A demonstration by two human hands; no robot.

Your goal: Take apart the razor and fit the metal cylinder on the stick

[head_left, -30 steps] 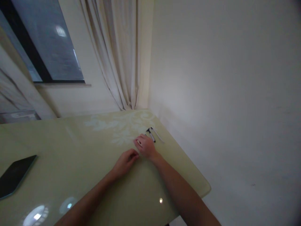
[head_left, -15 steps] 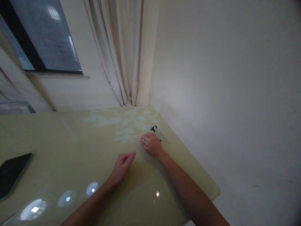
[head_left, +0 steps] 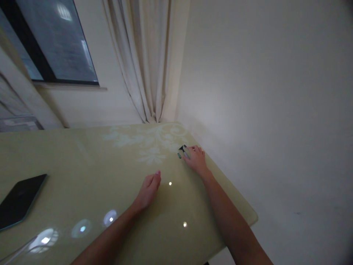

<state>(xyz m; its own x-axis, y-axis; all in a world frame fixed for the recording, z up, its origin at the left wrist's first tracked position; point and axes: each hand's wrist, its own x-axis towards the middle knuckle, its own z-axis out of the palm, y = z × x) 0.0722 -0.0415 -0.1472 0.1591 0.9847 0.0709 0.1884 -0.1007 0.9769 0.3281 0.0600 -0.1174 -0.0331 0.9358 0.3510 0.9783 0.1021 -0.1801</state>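
At the table's (head_left: 91,173) far right, what looks like a razor (head_left: 184,151) lies partly under the right hand (head_left: 196,157), its black head pointing away. That hand's fingers are partly spread; whether they grip is unclear. A small dark cylinder (head_left: 179,155) lies just left. The left hand (head_left: 149,188), nearer, is loosely curled, its contents hidden. The razor is probably light, stiff and smooth, best held mid-handle, clear of the head.

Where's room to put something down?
Bare table lies between the black slab and left hand, and a smaller patch between both hands. It's crowded by the right hand: a black-headed tool and small dark piece.
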